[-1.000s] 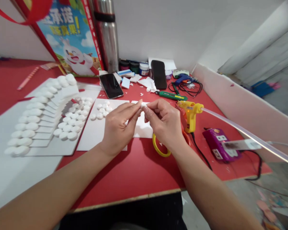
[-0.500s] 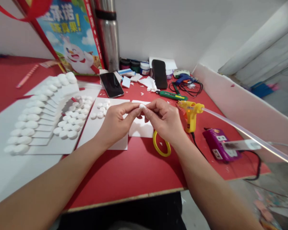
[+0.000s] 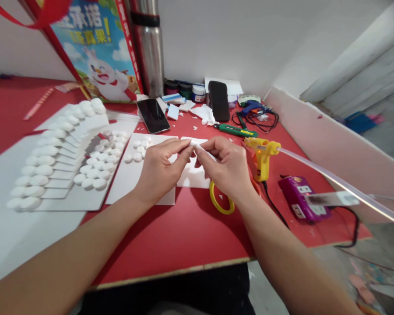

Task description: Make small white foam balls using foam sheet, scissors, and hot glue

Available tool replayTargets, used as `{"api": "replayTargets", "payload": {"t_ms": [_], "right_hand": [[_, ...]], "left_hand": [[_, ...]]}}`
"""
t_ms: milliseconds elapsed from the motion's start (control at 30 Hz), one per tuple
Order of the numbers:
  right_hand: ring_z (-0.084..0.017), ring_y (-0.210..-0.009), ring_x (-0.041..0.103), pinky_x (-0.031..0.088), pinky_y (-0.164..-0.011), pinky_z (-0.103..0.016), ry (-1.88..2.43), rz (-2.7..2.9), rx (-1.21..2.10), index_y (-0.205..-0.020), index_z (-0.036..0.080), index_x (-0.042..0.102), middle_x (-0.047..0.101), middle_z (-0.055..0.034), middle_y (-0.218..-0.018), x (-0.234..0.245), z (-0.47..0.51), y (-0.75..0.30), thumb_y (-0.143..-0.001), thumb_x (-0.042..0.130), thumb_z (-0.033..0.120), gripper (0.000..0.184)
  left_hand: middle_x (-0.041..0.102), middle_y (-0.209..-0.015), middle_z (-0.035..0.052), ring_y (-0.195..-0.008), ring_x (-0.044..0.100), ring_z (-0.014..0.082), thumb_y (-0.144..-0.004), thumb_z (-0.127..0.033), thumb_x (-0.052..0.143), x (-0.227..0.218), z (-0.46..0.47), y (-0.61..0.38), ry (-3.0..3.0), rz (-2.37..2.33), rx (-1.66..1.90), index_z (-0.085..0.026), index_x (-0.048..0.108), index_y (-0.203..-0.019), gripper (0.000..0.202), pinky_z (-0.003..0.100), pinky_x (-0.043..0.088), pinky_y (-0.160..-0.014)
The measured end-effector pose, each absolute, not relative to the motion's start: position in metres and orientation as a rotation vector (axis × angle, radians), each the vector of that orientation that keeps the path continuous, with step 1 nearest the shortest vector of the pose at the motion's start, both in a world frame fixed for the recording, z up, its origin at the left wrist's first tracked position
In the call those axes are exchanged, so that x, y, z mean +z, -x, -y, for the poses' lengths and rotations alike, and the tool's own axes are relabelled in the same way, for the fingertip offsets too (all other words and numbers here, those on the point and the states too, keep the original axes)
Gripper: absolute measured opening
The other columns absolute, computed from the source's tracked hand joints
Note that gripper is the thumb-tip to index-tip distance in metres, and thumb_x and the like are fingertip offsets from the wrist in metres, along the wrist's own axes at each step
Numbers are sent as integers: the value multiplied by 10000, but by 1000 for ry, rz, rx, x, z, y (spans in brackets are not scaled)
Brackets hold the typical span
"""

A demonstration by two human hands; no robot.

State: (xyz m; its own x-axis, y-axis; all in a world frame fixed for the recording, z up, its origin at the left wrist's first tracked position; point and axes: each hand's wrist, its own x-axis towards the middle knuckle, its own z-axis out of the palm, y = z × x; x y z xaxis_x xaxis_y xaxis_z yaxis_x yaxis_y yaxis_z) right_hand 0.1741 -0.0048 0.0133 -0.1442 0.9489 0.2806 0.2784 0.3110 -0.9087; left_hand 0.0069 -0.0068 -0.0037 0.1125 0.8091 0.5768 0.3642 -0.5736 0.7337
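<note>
A small white piece, soft-looking like clay or foam [image 3: 194, 143], is pinched between the fingertips of my left hand [image 3: 162, 164] and my right hand [image 3: 225, 164]. Much of it is hidden by the fingers, and I cannot tell its exact material. Below my hands lies a small white sheet [image 3: 193, 177]. To the left, a larger white board [image 3: 124, 179] carries several small white discs [image 3: 138, 151]. Yellow-handled scissors [image 3: 221, 210] lie under my right hand, mostly covered by it.
Further left, white boards hold rows of white ovals [image 3: 39, 169] and a cluster of discs [image 3: 93, 174]. A yellow glue gun [image 3: 262, 157] with a long clear stick stands right, near a purple box [image 3: 302, 197]. Phones [image 3: 153, 116], a green pen-like tool [image 3: 236, 130] and a steel flask [image 3: 149, 57] are behind.
My fingers have shifted slightly on the white piece, and more white now shows along my right thumb. Both hands stay in nearly the same place.
</note>
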Motion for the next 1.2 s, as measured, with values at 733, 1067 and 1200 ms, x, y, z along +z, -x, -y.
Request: {"api": "replayTargets", "payload": {"t_ms": [733,1067,1200], "right_hand": [[-94,-528,579,469,-510,-245,992,1705,991,-879,177,674,721,-8,-742,8,-1,-182,-950,716,425,261],[-91,-500,548,392,-486,-228,1248,1871,798,-817,173,666,695,-17,-683,12,-1,-182,-985,638,474,345],[-90,-366,513,374,-398,-224,1267,1728,1178,-664,176,611,653,-14,-536,19,1,-180,-964,609,609,526]], "left_hand": [[744,-838,33,-797,679,157,-999,-309,632,3,-3,7,-1880,-930,1198,-188,799,-876,240,275,519,-788],[748,-866,46,-773,676,159,-941,-325,691,-7,-2,1,-1635,-1001,1279,-171,790,-942,183,267,540,-729],[729,-795,35,-737,647,155,-908,-308,721,-6,-4,0,-1483,-994,1291,-170,797,-905,157,282,534,-720]]}}
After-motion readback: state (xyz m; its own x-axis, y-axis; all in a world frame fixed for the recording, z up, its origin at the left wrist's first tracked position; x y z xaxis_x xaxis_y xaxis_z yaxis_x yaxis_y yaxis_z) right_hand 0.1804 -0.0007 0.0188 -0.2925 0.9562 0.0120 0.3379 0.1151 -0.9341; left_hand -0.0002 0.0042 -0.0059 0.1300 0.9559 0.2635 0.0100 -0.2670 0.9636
